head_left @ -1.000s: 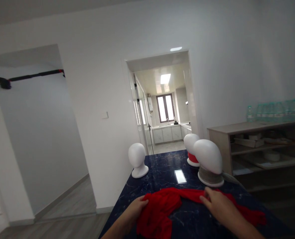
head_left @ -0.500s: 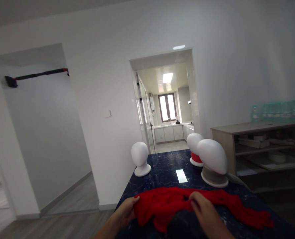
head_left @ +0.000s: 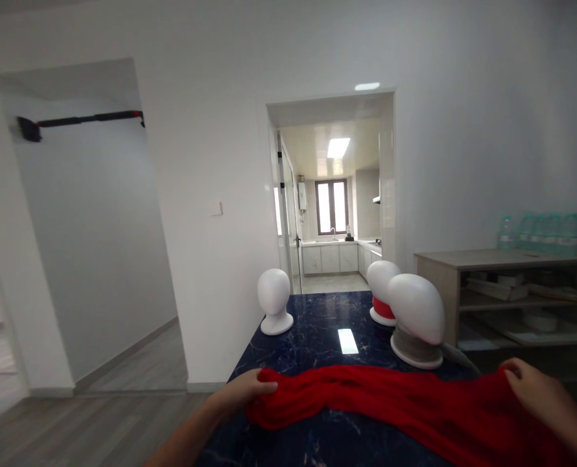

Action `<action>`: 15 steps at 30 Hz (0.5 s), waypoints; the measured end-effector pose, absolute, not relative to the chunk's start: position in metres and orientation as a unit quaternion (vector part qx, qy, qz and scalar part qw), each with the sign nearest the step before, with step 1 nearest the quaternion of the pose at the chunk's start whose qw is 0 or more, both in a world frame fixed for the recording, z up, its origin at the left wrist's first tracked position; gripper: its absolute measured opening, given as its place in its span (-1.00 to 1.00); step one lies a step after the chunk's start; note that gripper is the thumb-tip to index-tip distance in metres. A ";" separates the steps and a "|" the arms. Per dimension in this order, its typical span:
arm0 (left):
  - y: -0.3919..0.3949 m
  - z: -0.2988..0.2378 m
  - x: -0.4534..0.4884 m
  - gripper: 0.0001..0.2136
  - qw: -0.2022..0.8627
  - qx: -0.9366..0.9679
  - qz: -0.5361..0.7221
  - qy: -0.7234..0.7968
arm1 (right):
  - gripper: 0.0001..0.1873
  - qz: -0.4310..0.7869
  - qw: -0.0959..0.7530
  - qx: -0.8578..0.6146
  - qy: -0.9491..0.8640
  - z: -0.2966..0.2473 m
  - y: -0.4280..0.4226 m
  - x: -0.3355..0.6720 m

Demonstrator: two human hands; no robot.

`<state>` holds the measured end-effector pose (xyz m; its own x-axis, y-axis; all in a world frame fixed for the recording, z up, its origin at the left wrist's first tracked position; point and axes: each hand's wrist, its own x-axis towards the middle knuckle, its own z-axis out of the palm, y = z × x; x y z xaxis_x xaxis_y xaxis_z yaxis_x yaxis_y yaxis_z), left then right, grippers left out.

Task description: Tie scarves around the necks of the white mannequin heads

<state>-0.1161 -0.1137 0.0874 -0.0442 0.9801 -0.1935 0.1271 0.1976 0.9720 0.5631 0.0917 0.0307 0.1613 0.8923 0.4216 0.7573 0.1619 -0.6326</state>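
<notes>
In the head view, the left hand [head_left: 240, 392] has its fingers [head_left: 267, 388] pinched shut on one end of a red cloth [head_left: 366, 389]; the right hand [head_left: 536, 392] pinches its far edge. The cloth stretches between both sets of fingers, over the dark blue counter [head_left: 312, 324]. Three white mannequin heads [head_left: 273, 295] stand beyond them.

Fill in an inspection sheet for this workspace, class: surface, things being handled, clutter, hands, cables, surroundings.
Surface: glossy dark blue table with white veining.
Things handled: red cloth, creased, spread sideways between the hands.
Clutter: three white mannequin heads; the two on the right have a red band and a grey band around their necks.
Hands: left hand and right hand each pinch the cloth.
Cables: nothing seen.
Surroundings: kitchen doorway; shelf unit with bottles on top.
</notes>
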 end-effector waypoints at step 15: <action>-0.108 0.098 -0.167 -0.73 0.000 0.570 0.047 0.821 | -0.71 0.040 0.212 -0.483 -0.848 0.003 0.010 0.378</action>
<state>-0.1667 -0.1082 0.0976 -0.3512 0.9348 0.0533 0.9348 0.3468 0.0768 0.3781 0.0095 0.0031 -0.4422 0.8374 0.3212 0.8030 0.5292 -0.2740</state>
